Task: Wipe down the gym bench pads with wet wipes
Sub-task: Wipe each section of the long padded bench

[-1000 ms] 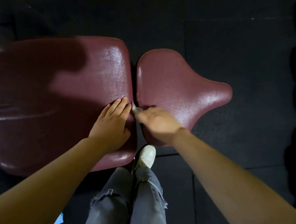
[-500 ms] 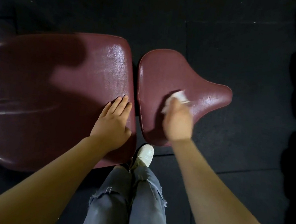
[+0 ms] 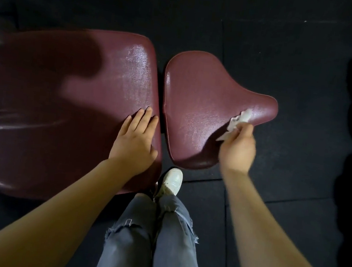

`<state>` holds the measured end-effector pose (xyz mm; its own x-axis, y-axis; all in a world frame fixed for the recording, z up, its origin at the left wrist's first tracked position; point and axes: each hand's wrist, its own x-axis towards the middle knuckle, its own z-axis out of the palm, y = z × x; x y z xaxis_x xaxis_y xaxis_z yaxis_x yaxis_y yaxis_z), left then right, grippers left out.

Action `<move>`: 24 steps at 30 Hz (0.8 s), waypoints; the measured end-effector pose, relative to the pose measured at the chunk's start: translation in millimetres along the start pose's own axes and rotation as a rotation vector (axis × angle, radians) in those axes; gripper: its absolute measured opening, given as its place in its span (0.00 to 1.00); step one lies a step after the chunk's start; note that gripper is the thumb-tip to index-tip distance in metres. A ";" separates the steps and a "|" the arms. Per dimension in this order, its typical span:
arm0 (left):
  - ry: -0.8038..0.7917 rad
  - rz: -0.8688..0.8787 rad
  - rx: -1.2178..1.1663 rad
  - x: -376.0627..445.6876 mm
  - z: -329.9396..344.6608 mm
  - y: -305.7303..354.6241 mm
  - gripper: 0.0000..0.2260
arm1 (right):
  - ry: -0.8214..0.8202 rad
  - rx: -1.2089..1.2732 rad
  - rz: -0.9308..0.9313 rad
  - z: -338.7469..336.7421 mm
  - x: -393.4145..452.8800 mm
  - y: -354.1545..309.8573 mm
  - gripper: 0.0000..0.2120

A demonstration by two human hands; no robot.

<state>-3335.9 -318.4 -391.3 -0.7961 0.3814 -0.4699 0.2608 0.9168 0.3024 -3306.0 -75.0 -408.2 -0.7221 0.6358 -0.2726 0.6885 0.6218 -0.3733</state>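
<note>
Both bare arms reach forward and down from the lower corners of the view; the left hand (image 3: 136, 139) lies palm down, fingers straight and close together, thumb spread to the right; the right hand (image 3: 237, 149), slightly blurred, has its fingers curled round a crumpled white wipe (image 3: 238, 123), back of the hand up, wrist nearly straight; the two hands are well apart; both forearms are uncovered.

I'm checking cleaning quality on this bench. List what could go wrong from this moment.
The wet wipe is bunched in the right hand near the narrow end of the seat pad, so strokes may miss patches. The left hand rests flat on the back pad and may smudge it; the skin under it stays unwiped.
</note>
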 end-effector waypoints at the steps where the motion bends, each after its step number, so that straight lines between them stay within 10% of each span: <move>1: 0.006 -0.005 0.013 -1.1 1.5 1.4 0.36 | -0.014 0.021 0.033 12.4 -13.7 -12.0 0.08; 7: -0.049 0.036 0.036 -7.5 14.2 13.0 0.35 | -0.380 -0.179 -0.862 28.9 -68.5 -12.9 0.11; 15: -0.025 0.090 0.081 -7.7 22.9 9.3 0.35 | -0.031 0.131 0.134 9.8 -54.4 35.2 0.04; 19: -0.020 0.085 0.090 -8.1 25.3 10.3 0.35 | -0.125 0.231 -0.006 27.3 -78.5 20.3 0.03; 24: -0.040 0.075 0.078 -6.9 22.1 11.2 0.34 | -0.412 -0.190 -0.747 33.1 -92.6 40.1 0.17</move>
<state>-3315.4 -308.2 -403.0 -0.7504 0.4523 -0.4819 0.3619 0.8913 0.2731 -3213.8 -124.2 -427.2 -0.9305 -0.1618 -0.3287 -0.0015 0.8989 -0.4382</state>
